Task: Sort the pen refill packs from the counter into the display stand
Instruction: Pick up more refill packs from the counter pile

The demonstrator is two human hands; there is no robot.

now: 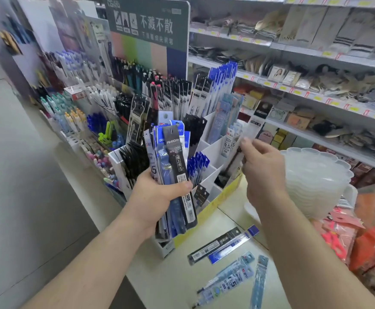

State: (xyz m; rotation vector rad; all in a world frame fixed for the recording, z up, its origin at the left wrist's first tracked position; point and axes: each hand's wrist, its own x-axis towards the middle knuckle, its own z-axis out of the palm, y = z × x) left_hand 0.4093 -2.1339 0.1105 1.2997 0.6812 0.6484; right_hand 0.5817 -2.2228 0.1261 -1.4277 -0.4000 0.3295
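Observation:
My left hand (157,195) grips a thick bundle of pen refill packs (171,157), blue and black, held upright in front of the display stand (211,150). My right hand (262,166) is raised at the stand's right side and pinches a clear refill pack (240,150) over a white compartment. Several refill packs lie loose on the counter (182,282): a black one (215,244), a dark blue one (233,244) and light blue ones (233,279).
The stand's white compartments hold blue, black and clear refill packs. Rows of pens (88,101) fill the racks to the left. A stack of clear plastic trays (316,181) stands right of my right hand. Shelves of goods (316,85) run behind, with red packets (369,237) at the right.

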